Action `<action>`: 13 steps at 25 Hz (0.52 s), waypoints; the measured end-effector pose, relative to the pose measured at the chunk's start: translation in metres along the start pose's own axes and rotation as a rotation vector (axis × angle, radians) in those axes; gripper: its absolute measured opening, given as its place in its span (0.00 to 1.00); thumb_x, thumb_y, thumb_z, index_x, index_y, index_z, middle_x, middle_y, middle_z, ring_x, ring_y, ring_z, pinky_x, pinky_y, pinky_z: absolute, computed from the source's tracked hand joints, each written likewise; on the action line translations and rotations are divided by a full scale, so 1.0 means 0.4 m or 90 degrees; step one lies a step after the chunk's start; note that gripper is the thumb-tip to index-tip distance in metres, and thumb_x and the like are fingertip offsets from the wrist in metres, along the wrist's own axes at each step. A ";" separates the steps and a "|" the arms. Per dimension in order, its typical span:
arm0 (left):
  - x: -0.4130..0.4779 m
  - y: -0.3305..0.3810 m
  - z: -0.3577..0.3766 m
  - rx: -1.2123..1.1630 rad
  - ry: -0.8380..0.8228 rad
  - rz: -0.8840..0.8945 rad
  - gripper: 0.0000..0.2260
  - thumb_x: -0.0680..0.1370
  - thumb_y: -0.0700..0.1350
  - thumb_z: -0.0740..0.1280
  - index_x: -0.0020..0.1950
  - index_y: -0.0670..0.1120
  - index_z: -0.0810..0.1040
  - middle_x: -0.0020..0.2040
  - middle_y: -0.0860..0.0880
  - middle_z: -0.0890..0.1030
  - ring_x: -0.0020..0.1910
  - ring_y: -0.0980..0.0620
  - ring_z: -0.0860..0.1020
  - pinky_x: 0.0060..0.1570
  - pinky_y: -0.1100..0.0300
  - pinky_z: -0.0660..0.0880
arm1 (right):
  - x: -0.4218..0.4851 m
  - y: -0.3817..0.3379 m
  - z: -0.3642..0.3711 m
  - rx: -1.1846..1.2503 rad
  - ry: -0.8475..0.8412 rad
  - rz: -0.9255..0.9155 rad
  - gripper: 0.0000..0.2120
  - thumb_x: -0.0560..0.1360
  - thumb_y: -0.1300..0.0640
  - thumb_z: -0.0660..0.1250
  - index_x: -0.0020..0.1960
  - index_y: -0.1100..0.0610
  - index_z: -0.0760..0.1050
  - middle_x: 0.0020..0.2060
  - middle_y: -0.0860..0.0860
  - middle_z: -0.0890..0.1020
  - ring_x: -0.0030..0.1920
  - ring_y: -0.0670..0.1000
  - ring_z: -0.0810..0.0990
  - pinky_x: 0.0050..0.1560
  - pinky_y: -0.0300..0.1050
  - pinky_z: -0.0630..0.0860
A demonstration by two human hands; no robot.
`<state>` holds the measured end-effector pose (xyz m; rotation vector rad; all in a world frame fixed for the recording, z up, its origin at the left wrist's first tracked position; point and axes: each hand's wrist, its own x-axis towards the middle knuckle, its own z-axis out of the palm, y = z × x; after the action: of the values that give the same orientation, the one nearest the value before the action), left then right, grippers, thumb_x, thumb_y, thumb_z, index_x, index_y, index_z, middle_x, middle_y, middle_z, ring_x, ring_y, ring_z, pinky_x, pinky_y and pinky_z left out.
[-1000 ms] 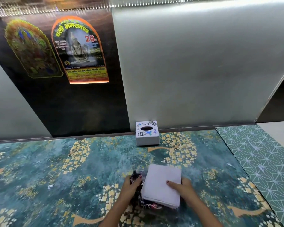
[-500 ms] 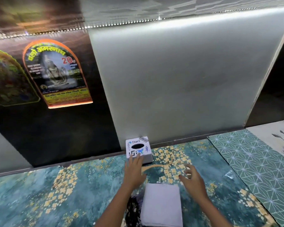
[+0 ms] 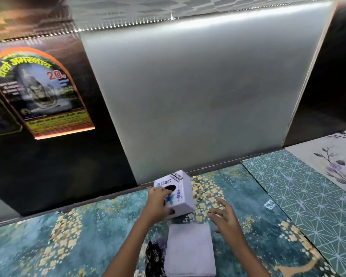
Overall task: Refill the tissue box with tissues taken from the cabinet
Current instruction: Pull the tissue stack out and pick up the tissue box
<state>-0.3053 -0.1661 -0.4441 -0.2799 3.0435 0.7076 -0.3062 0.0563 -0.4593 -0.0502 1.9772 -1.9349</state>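
A small white cube tissue box (image 3: 180, 193) with a dark oval opening and "Dart" print is tilted and lifted off the counter. My left hand (image 3: 158, 204) grips its left side and top. My right hand (image 3: 225, 217) hovers just right of the box with fingers spread, holding nothing. A stack of white tissues (image 3: 190, 250) lies flat on the counter below the box, resting on a dark patterned wrapper (image 3: 153, 256) that shows at its left edge.
The counter carries a teal floral sheet (image 3: 68, 236), a green geometric sheet (image 3: 308, 196) and a pale flower-print sheet (image 3: 332, 156) to the right. A grey panel (image 3: 188, 96) and a dark wall with posters (image 3: 40, 92) rise behind.
Both hands left the tissue stack and reached forward. My left hand took hold of the tissue box, lifted it off the counter by the wall and tilted it toward me.
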 end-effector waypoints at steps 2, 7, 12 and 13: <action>-0.120 0.048 -0.021 -0.239 -0.011 0.041 0.25 0.64 0.45 0.76 0.59 0.46 0.74 0.54 0.52 0.72 0.59 0.51 0.70 0.57 0.60 0.66 | -0.044 -0.020 0.011 0.047 -0.079 -0.004 0.32 0.65 0.47 0.72 0.64 0.43 0.61 0.58 0.53 0.73 0.56 0.55 0.75 0.50 0.50 0.75; -0.385 0.107 -0.033 -0.442 0.031 0.206 0.23 0.65 0.54 0.75 0.59 0.55 0.76 0.62 0.59 0.68 0.67 0.58 0.67 0.67 0.64 0.66 | -0.167 -0.036 0.012 0.310 -0.285 0.029 0.51 0.45 0.47 0.81 0.65 0.50 0.66 0.54 0.59 0.81 0.54 0.64 0.79 0.53 0.63 0.76; -0.472 0.090 0.017 -0.615 -0.061 0.059 0.37 0.53 0.63 0.75 0.56 0.46 0.77 0.71 0.53 0.63 0.68 0.54 0.68 0.53 0.67 0.74 | -0.270 0.003 0.048 0.289 -0.256 0.054 0.55 0.40 0.44 0.81 0.64 0.55 0.69 0.48 0.55 0.85 0.45 0.57 0.83 0.41 0.52 0.82; -0.488 0.082 0.039 -0.664 -0.073 0.016 0.42 0.47 0.65 0.76 0.53 0.41 0.76 0.67 0.43 0.67 0.61 0.47 0.74 0.44 0.66 0.75 | -0.285 0.002 0.062 0.234 -0.223 0.027 0.54 0.40 0.43 0.81 0.65 0.51 0.68 0.48 0.51 0.85 0.43 0.53 0.84 0.39 0.49 0.82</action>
<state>-0.1195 -0.0967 -0.4352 -0.1693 2.2766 2.1357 -0.1928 0.0645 -0.4328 -0.2295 1.3747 -2.0647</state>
